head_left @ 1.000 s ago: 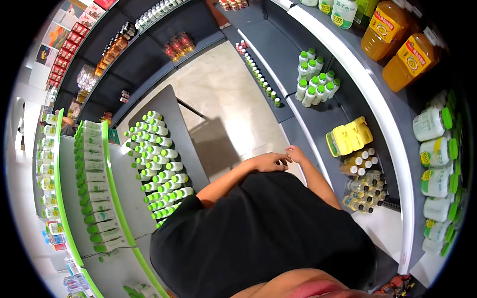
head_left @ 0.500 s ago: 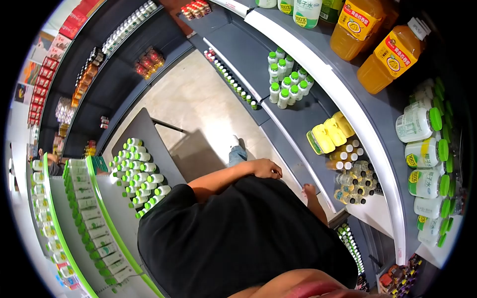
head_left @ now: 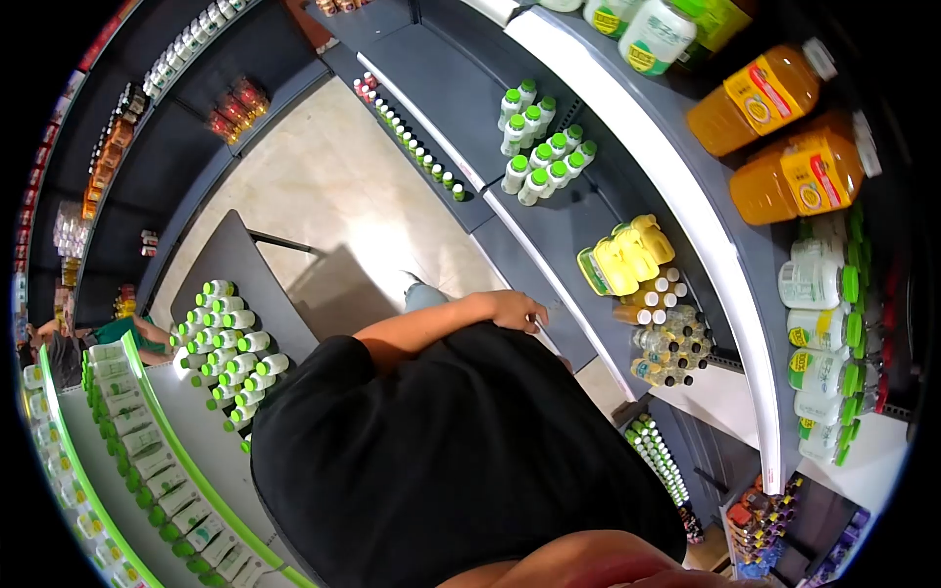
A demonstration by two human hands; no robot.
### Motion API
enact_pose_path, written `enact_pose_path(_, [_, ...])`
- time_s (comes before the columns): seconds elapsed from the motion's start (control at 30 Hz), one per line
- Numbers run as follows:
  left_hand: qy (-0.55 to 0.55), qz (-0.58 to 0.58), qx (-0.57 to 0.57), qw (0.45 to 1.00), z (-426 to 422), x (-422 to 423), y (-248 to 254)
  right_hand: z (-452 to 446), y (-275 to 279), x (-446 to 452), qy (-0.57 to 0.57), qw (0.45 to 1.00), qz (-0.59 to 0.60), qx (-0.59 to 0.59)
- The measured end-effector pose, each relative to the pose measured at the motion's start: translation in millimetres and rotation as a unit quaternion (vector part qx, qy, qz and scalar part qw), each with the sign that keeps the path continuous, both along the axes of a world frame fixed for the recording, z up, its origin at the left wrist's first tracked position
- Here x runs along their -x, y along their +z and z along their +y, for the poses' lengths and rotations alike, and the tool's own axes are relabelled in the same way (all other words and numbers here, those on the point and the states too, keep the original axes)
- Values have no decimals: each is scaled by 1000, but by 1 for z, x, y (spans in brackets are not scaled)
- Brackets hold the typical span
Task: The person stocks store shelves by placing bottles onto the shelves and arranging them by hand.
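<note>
My left hand (head_left: 518, 312) hangs in front of my black shirt, its fingers loosely bent and slightly apart, with nothing visible in them. It is nearest to the edge of the low grey shelf (head_left: 534, 269) and touches nothing I can see. Only a sliver of my right hand (head_left: 567, 364) shows past the shirt; its fingers are hidden. On that shelf side stand white bottles with green caps (head_left: 544, 162), yellow jugs (head_left: 625, 257), brown-orange bottles (head_left: 647, 302) and clear bottles with dark caps (head_left: 671, 348).
Left of me, a dark table (head_left: 230, 240) bears many green-capped bottles (head_left: 235, 348). Green-edged shelves (head_left: 157, 421) stand at the lower left, with another person (head_left: 69, 353) beyond them. Upper right, a shelf with a white edge (head_left: 676, 157) holds orange juice bottles (head_left: 765, 98).
My view has shifted, so shelves and table sit further left and higher. My right hand has slipped mostly behind my shirt. The other person shows more at the left.
</note>
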State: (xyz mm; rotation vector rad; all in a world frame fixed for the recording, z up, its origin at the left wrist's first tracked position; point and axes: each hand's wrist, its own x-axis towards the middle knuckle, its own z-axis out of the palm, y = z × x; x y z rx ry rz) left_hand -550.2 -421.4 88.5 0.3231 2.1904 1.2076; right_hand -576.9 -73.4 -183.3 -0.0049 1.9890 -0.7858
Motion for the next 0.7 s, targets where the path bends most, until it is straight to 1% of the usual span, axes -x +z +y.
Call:
enact_pose_path(0.13, [4,10,24,1000,-48,-4,-3,-59,18,31,-30,1000,-5,-1])
enact_pose_path(0.2, [21,12,26,999,-78,-13,-9,-76,-12,52,-13,1000,-17,13])
enact_pose_path(0.23, [55,27,13,998,-94,-19,-19,-91,-24,64,-8,999,-29,25])
enact_pose_path(0.27, [93,10,-5,996,-113,-25,-19,-106,-34,75,-4,999,-40,33])
enact_pose_path(0.33, [163,-27,-44,985,-150,-42,-22,-146,-44,93,-11,997,-77,-8])
enact_pose_path(0.37, [189,-11,-59,980,-171,-52,-25,-179,-30,101,47,996,-71,-37])
enact_pose_path(0.4, [219,-23,-65,973,-191,-63,-28,-213,-14,106,103,990,-66,-65])
enact_pose_path(0.43, [248,-36,-70,966,-212,-73,-28,-231,-40,108,45,998,-43,-4])
enact_pose_path(0.47, [274,-48,-77,958,-233,-81,-27,-262,-44,113,10,998,-66,20])
enact_pose_path(0.5, [302,-29,-94,948,-251,-92,-47,-289,-48,118,38,996,-66,43])
enact_pose_path(0.53, [325,-37,-83,941,-269,-100,-49,-323,-25,112,18,997,-54,60])
enact_pose_path(0.57, [340,-44,-66,937,-285,-109,-48,-345,-44,119,47,993,-75,81])
enact_pose_path(0.6, [358,-50,-48,931,-302,-117,-47,-380,-20,114,74,993,-28,91])
enact_pose_path(0.63, [361,-37,-23,931,-317,-124,-51,-416,7,108,165,980,84,74])
enact_pose_path(0.67, [377,-44,-37,925,-332,-130,-57,-441,-7,112,283,903,306,100])
enact_pose_path(0.7, [392,-52,-51,917,-346,-137,-63,-476,26,104,238,905,339,101])
